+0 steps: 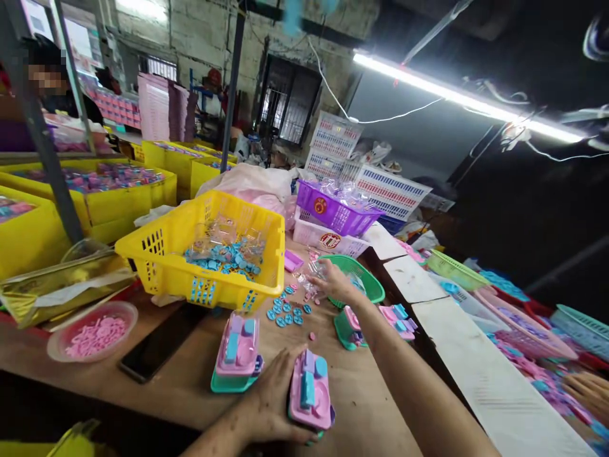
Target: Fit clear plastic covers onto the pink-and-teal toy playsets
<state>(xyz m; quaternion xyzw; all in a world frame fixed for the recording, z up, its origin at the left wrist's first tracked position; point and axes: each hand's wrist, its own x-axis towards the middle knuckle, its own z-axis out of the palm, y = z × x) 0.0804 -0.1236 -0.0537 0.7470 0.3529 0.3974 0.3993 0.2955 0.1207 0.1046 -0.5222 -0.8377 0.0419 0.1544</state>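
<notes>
My left hand is wrapped round a small toy set with a pink top, blue and lilac parts and a green base, near the table's front edge. Just left of it stands a similar toy set under a clear cover. My right hand reaches forward, fingers apart, over clear plastic pieces beside a green basket. Whether its fingertips touch a piece is hard to make out. Several blue discs lie between the hands. Two more toy sets sit partly behind my right forearm.
A yellow basket of clear and blue parts stands left, near a dark phone and a bowl of pink pieces. Purple and pale crates are stacked behind. Another person's hand is at far right; another person sits far left.
</notes>
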